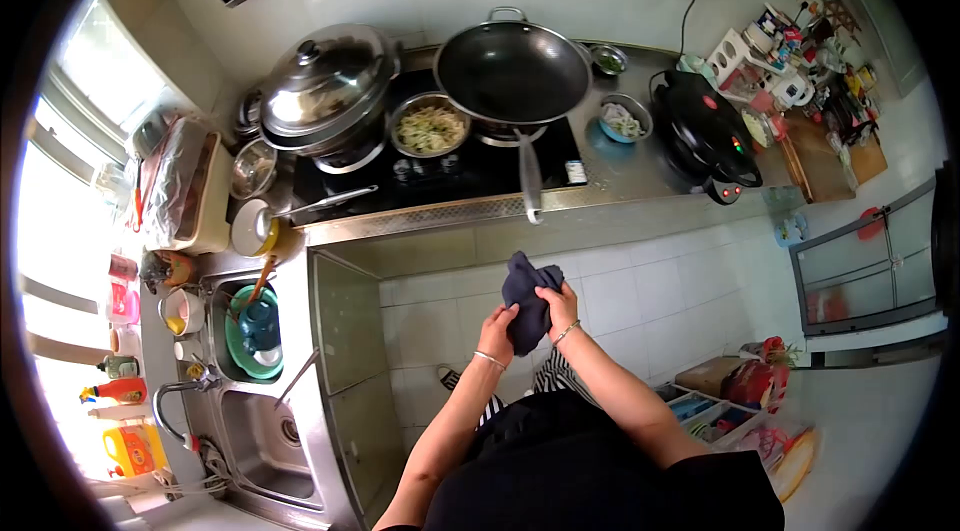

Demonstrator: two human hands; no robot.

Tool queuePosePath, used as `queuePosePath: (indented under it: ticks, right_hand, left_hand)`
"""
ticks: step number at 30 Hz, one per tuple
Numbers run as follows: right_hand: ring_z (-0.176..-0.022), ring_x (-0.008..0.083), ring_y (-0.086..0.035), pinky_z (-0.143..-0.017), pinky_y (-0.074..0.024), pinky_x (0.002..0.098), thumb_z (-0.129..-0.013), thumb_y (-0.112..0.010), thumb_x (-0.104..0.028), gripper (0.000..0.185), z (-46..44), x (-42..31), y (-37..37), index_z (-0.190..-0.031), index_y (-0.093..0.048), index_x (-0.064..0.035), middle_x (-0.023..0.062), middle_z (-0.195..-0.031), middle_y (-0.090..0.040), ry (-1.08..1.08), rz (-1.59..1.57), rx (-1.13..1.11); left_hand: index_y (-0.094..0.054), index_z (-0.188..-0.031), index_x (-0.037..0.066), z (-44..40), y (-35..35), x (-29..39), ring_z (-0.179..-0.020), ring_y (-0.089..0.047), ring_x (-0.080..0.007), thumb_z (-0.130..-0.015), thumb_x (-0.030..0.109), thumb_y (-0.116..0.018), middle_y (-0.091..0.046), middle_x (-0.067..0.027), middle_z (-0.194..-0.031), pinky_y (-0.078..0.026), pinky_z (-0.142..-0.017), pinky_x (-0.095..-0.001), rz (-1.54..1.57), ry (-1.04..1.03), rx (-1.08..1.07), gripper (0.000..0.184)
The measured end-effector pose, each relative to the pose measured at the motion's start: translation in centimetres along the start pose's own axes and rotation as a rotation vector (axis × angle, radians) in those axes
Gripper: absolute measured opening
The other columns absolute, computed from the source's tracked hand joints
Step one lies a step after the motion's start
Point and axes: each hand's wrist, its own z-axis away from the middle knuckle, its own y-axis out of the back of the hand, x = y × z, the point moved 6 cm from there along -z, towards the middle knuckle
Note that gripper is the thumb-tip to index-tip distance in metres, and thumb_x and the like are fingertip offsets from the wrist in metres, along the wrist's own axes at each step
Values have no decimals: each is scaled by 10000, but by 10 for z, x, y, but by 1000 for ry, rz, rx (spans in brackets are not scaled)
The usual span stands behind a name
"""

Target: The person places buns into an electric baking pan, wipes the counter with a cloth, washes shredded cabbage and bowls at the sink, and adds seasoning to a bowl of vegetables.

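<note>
A dark grey cloth (524, 303) is bunched up between my two hands, in front of the stove. My left hand (497, 330) grips its lower left side with the thumb on top. On the right side, my right hand (559, 308) has its fingers closed round the same cloth. Beyond the hands, the handle of a black wok (513, 71) points toward me over the counter edge. A steel bowl of shredded food (430, 127) sits on the black stove (425, 176), left of the wok.
A large lidded steamer pot (325, 91) stands at the stove's left. A small bowl (624, 119) and a black electric griddle (700, 131) are to the right. The sink (270, 441) with a green basin (235, 336) lies left. Storage boxes (700, 411) stand on the floor at right.
</note>
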Motion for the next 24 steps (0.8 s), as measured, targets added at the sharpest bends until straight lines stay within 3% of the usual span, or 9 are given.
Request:
queuePosePath:
  ticks: [2, 9, 15, 17, 19, 20, 21, 22, 24]
  right_hand:
    - [-833, 179, -606, -744, -505, 308, -746, -625, 1, 266, -23, -36, 32, -1008, -585, -17, 65, -931, -627, 60, 26, 2]
    - [-884, 169, -598, -789, -488, 285, -759, -618, 18, 339, -91, -152, 98, -1092, -562, -7, 67, -996, -621, 123, 46, -71]
    - [-826, 118, -581, -748, -482, 256, -765, -608, 27, 257, -157, -230, 73, -1020, -577, 14, 53, -940, -626, 260, 154, -173]
    - [-937, 191, -589, -839, -466, 298, -775, -636, -57, 369, -206, -241, 65, -1122, -537, 15, 100, -1058, -613, 305, 335, -223]
    - [-1056, 286, -550, -907, -429, 345, -776, -661, -162, 498, -232, -258, 56, -1201, -475, 16, 162, -1160, -568, 722, 1012, -58]
    - [-1155, 355, -473, -960, -388, 381, -771, -671, -262, 622, -241, -260, 59, -1270, -412, 6, 206, -1241, -503, 768, 1246, 39]
    - [-1163, 362, -462, -980, -376, 389, -790, -651, -251, 587, -249, -253, 60, -1268, -425, 3, 205, -1247, -502, 809, 1247, 53]
    - [-1149, 369, -465, -979, -375, 399, -809, -617, -228, 520, -249, -246, 56, -1241, -450, 9, 212, -1227, -510, 841, 1151, -79]
    - [-1156, 373, -455, -995, -360, 408, -861, -528, -224, 428, -249, -218, 49, -1206, -484, 26, 223, -1223, -510, 864, 1146, -299]
  left_hand:
    - [-515, -1106, -16, -22, -37, -21, -934, -602, -212, -839, 74, -604, -601, -89, -1034, -498, -828, -340, 15, -41, -45, 295]
    - [-466, -1221, 4, -89, -139, -91, -979, -570, -187, -860, 97, -578, -589, -76, -1065, -481, -818, -334, -61, -80, -51, 389]
    - [-409, -1282, 8, -145, -210, -65, -1024, -545, -189, -870, 55, -545, -549, -80, -1153, -458, -857, -335, -122, -155, -65, 437]
    - [-307, -1350, 3, -169, -231, -42, -1102, -511, -200, -864, 26, -542, -493, -106, -1242, -432, -918, -321, -139, -309, -46, 540]
    - [-210, -1391, 8, -227, -210, -45, -1183, -455, -226, -853, 16, -550, -420, -126, -1326, -396, -971, -319, -266, -449, -84, 636]
    - [-240, -1378, -4, -246, -200, -39, -1207, -436, -254, -832, 31, -576, -396, -148, -1349, -376, -992, -333, -638, -677, -1, 641]
    - [-271, -1365, -17, -257, -207, -30, -1230, -417, -282, -812, 46, -601, -372, -171, -1372, -355, -1013, -347, -1005, -914, 79, 647]
    - [-385, -1314, -2, -255, -218, -28, -1255, -382, -350, -760, 78, -646, -332, -219, -1396, -318, -1036, -388, -1313, -929, 145, 618]
    - [-483, -1264, 60, -268, -227, -29, -1258, -353, -411, -767, 120, -621, -381, -252, -1355, -291, -1038, -436, -1368, -754, 112, 519]
